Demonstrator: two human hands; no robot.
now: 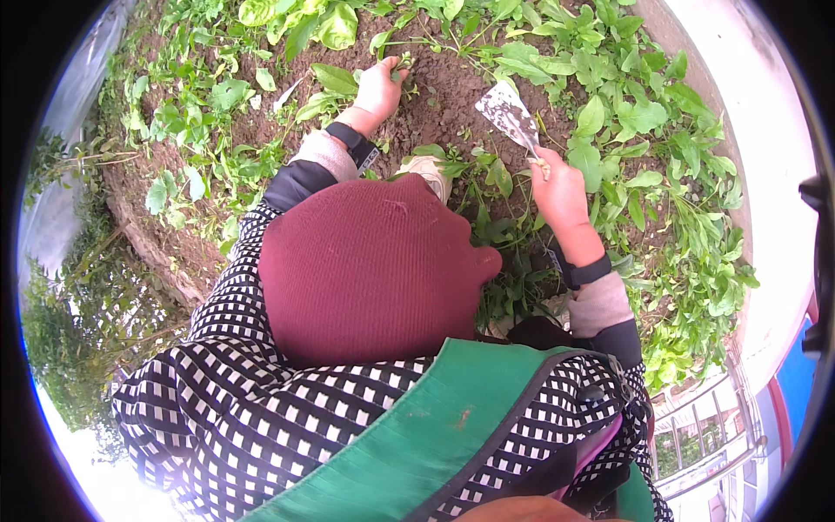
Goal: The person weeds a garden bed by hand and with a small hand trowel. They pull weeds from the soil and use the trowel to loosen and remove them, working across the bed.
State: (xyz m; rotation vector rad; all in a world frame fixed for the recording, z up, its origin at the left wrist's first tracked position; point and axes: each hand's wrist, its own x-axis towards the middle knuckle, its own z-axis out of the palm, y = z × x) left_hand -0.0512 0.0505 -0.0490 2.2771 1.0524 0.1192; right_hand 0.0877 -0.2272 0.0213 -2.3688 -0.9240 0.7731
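Note:
My right hand (pixel 561 193) is wrapped round the handle of a small metal spatula (pixel 506 113). Its flat, flared blade is smeared with dark soil and points up and to the left, over the bed. Further left, my left hand (pixel 379 92) has its fingers closed together around a small green seedling (pixel 402 68), just above the soil. Between the two hands lies loose brown soil (pixel 448 87) with small clumps. A broad-leaved plant (pixel 335 80) stands close beside my left hand.
Leafy plants (pixel 626 130) crowd the right side, and pale lettuce (pixel 335 26) grows at the far edge. My knee in maroon cloth (pixel 374 270) fills the middle, with a light shoe (pixel 428 172) beyond it. A pale concrete edge (pixel 722 96) borders the bed on the right.

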